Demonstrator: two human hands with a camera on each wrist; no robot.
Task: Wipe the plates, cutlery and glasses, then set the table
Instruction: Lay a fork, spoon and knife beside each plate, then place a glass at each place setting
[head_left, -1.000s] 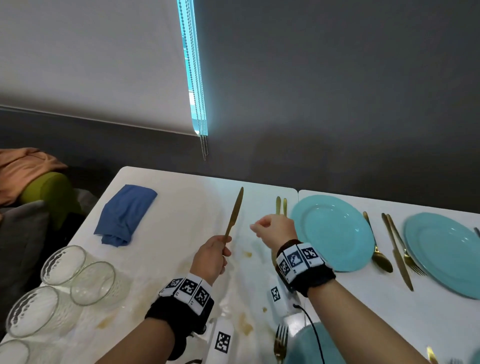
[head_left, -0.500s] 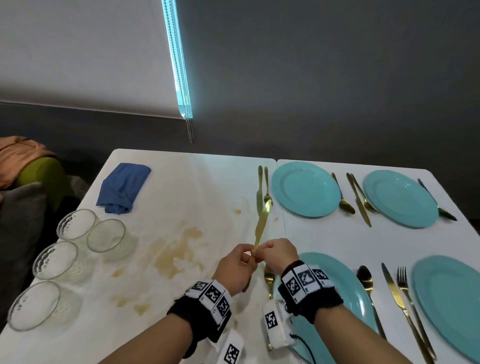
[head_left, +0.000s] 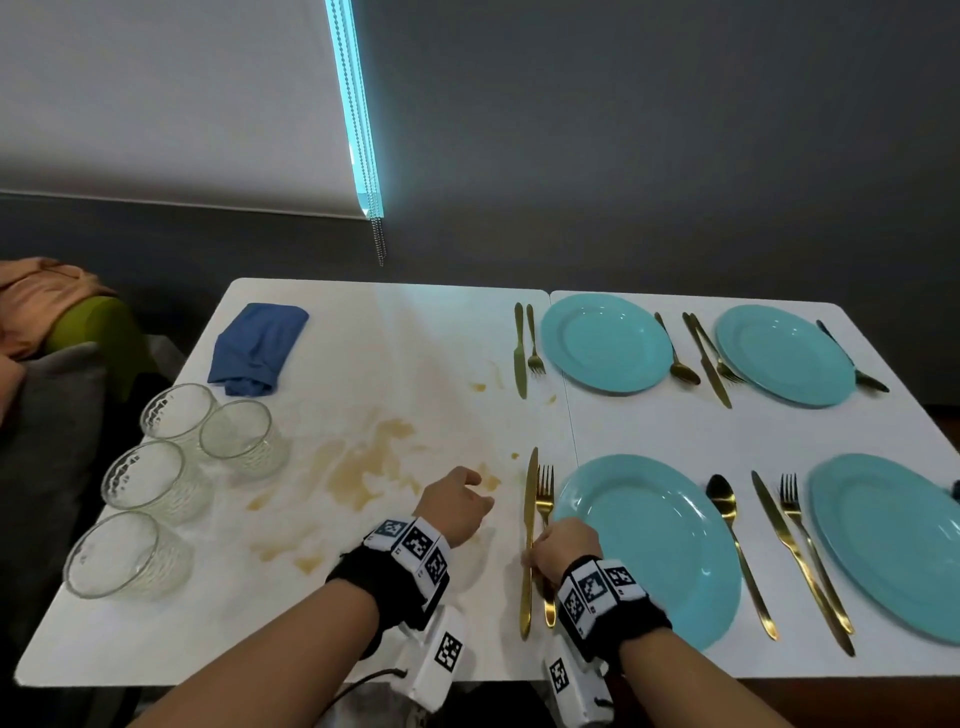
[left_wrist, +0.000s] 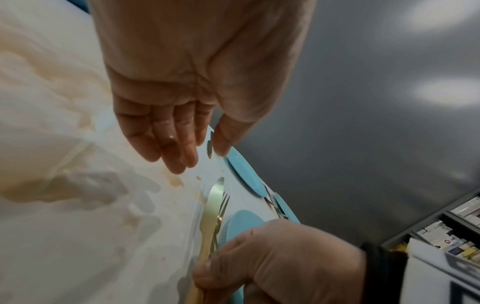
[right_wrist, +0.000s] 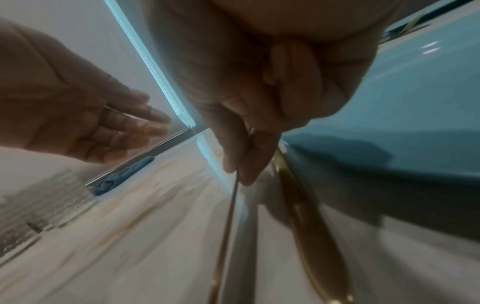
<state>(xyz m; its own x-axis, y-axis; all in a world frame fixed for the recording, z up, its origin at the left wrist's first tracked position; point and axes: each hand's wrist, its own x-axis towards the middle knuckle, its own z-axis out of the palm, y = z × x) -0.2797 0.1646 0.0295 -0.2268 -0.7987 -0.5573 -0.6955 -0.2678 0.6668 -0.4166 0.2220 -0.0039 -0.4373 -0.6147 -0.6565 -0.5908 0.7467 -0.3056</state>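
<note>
The white tabletop carries brown stains on its left half. Four turquoise plates are on its right half; the near-left plate lies just right of the person's right hand. A folded blue cloth lies near the far left corner, and four empty glasses stand together along the left edge, well apart from the plates. Gold cutlery lies beside every plate. At the near-left plate, a gold knife lies flat on the tabletop, just left of a gold fork, both pointing away from the person. The right hand pinches the handle of the knife between thumb and fingertips. The left hand is above the stains, left of the knife, with loose fingers holding nothing.
</note>
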